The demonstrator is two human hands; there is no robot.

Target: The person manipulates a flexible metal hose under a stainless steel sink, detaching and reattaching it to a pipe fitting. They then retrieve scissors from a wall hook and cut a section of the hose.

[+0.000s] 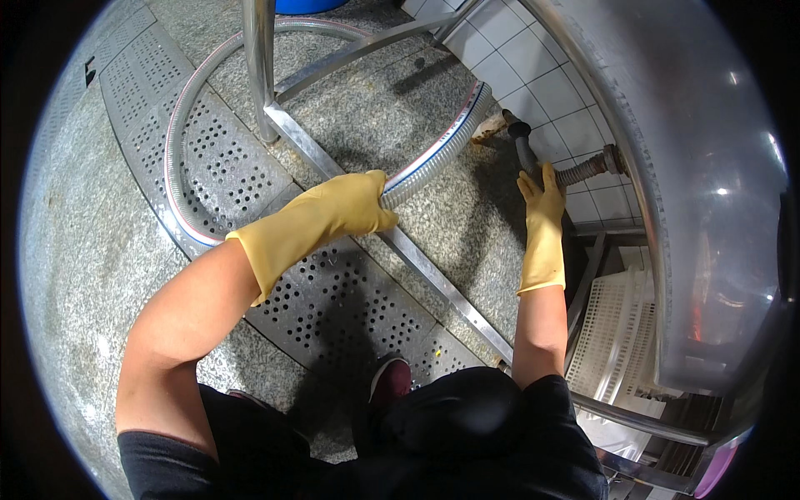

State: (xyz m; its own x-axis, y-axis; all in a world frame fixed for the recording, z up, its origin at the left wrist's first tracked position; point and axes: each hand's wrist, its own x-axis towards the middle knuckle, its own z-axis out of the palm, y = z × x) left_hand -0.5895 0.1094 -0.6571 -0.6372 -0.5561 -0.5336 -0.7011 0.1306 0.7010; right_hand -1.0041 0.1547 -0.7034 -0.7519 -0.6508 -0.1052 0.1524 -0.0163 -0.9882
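My left hand (346,204), in a yellow rubber glove, is closed around a clear ribbed hose (437,162) with red and blue stripes. The hose's end points toward the tiled wall, and the rest loops round on the floor to the left. My right hand (543,212), gloved in yellow too, is at a dark drain pipe (525,152) by the wall, with thumb and fingers on either side of it. A brown corrugated pipe (587,169) joins there from the right; the glove hides part of the joint.
A metal frame bar (433,279) crosses low in front of me, joined to an upright leg (260,67). Perforated drain covers (333,300) run across the stone floor. At the right stand a large steel vessel (708,208) and white plastic baskets (612,325). Something blue (308,5) is at the top.
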